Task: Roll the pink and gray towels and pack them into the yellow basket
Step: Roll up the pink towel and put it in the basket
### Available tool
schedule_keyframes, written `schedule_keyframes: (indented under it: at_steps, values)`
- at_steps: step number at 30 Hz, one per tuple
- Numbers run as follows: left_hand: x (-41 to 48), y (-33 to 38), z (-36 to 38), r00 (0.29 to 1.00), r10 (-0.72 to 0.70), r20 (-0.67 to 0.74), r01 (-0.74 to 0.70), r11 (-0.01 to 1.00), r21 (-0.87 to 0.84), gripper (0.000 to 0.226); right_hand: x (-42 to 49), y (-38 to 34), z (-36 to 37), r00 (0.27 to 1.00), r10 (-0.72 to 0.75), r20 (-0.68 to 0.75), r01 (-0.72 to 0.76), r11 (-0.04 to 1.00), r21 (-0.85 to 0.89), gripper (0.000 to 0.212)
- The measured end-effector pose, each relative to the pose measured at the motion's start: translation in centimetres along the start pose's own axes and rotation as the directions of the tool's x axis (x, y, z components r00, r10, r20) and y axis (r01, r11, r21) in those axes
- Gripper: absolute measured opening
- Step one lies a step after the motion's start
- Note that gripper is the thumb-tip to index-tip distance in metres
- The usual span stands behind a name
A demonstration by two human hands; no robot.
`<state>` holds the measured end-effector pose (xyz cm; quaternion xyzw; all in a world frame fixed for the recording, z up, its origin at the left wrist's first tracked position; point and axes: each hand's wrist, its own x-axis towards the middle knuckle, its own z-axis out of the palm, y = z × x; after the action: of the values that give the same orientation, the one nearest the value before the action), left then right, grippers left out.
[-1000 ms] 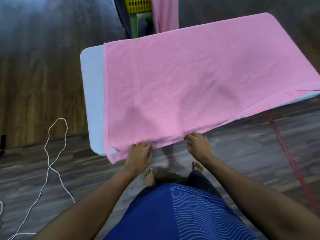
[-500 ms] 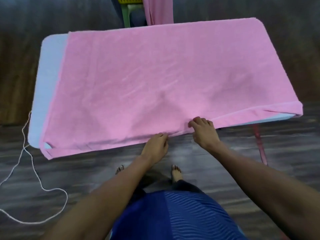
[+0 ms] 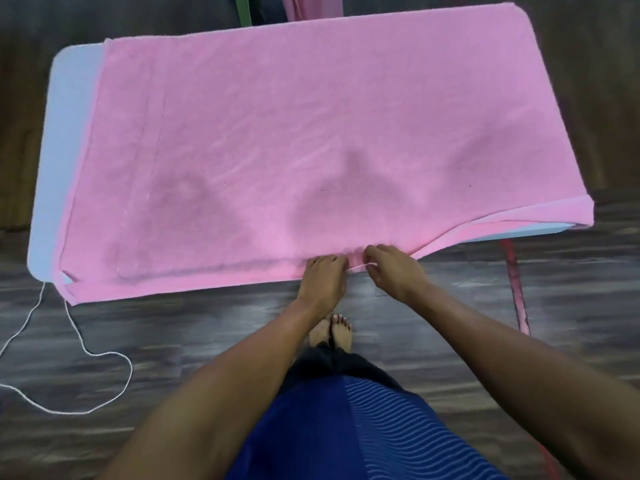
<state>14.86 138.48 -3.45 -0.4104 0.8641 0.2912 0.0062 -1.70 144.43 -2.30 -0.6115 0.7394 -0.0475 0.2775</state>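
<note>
A large pink towel lies spread flat over a pale blue table, covering nearly all of it. Both hands sit side by side at the towel's near edge. My left hand has its fingers curled down on the hem. My right hand pinches the same edge just to the right, where the cloth lifts slightly. Right of my hands the near edge hangs off the table in a fold. The yellow basket and the gray towel are out of view.
A green stool leg and another hanging pink cloth show beyond the table's far edge. A white cord loops on the wooden floor at left. A red strap runs along the floor at right. My feet stand close to the table.
Both hands have slid right along the towel's near edge and come close together. The camera view has shifted so the table sits more centred.
</note>
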Motion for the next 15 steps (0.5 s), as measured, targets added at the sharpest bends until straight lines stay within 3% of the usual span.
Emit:
schedule_keyframes:
  at_steps: [5, 10, 15]
  values:
    - [-0.9, -0.9, 0.9, 0.989, 0.122, 0.088, -0.125, 0.992, 0.026, 0.013, -2.7, -0.3, 2.2, 0.996, 0.026, -0.080, -0.024, 0.999, 0.030, 0.016]
    - [-0.2, -1.6, 0.4, 0.976, 0.167, 0.141, -0.176, 0.983, 0.054, 0.015, -4.1, -0.3, 3.6, 0.978, 0.210, -0.014, -0.207, 0.973, 0.100, 0.026]
    - [2.0, 0.2, -0.2, 0.966, 0.213, 0.145, -0.221, 0.974, 0.044, 0.020, -5.1, 1.7, 1.4, 0.926, 0.370, -0.072, -0.343, 0.906, 0.248, 0.027]
